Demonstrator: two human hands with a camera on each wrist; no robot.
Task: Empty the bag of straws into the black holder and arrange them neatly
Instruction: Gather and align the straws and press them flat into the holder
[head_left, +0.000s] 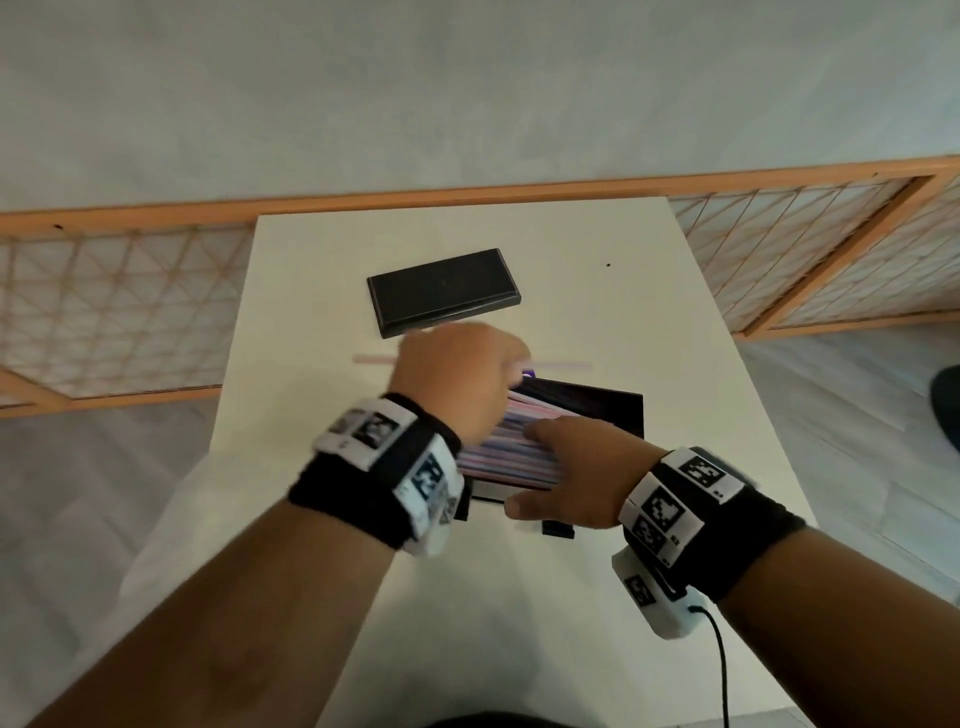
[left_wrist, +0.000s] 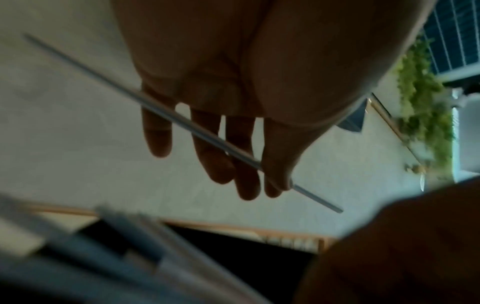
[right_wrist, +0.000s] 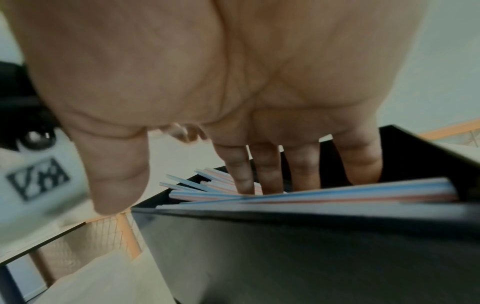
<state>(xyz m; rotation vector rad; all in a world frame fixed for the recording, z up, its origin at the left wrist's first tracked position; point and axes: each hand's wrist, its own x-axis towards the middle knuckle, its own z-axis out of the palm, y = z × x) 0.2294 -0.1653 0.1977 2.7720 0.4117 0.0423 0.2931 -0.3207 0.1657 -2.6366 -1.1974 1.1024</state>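
The black holder (head_left: 618, 410) (right_wrist: 285, 246) stands mid-table with a stack of striped straws (head_left: 498, 452) (right_wrist: 337, 193) lying across it. My right hand (head_left: 561, 467) (right_wrist: 259, 181) reaches over the near wall. Its straight fingers press down on the stack, and the thumb stays outside the holder. My left hand (head_left: 457, 374) (left_wrist: 259, 181) hovers over the holder's far left corner. It pinches a single straw (head_left: 561, 365) (left_wrist: 182, 121) between thumb and fingers, and the straw sticks out on both sides. No bag is visible.
A flat black lid (head_left: 441, 291) lies on the white table (head_left: 675, 338) just beyond the hands. A wooden lattice screen (head_left: 104, 312) runs behind the table on both sides. A cable (head_left: 719, 654) trails from my right wrist.
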